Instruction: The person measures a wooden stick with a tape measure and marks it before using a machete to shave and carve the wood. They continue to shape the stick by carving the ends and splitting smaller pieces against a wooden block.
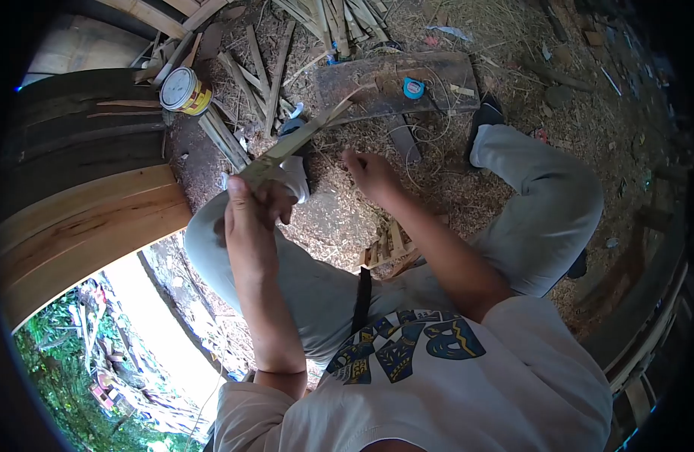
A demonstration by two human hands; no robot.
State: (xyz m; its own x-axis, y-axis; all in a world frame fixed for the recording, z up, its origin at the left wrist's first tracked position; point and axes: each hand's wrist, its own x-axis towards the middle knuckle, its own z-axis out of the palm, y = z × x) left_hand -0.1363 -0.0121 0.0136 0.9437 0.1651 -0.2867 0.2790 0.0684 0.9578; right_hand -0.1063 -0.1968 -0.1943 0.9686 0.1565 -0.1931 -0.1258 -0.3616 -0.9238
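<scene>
My left hand [250,207] is closed around the lower end of a long, flat, pale green strip [290,143]. From my fist the strip slants up and right, and its far end narrows to a thin curved piece over a wooden board [347,87]. To the right of the strip and apart from it is my right hand [373,177], its fingers curled together; what they hold, if anything, is too small to tell. A blue tape measure [413,88] lies on the board.
A white and yellow bucket [185,90] stands at the upper left beside dark planks [76,113]. Wood strips [279,75] lie in loose piles at the top. Shavings [339,218] cover the ground between my legs. An opening to the outside is at lower left.
</scene>
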